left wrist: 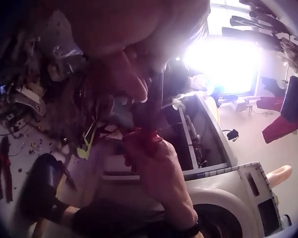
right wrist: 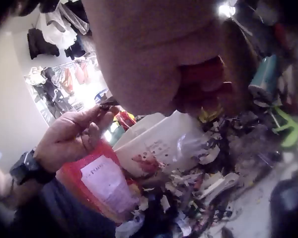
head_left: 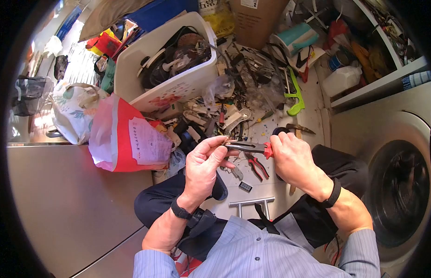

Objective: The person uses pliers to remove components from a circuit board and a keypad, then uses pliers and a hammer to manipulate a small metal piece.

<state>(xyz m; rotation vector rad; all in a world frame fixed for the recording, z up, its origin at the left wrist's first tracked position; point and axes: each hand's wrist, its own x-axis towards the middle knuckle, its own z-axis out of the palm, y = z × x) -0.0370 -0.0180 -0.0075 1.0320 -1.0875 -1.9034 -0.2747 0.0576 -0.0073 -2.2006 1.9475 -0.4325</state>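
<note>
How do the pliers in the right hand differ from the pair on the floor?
The held pliers are gripped in the right hand; the floor pliers lie loose. The held pliers' nose points toward the left hand; the floor pliers' nose points mostly forward. The held pliers look longer-nosed than the floor pliers. Both show red on their handles.
</note>
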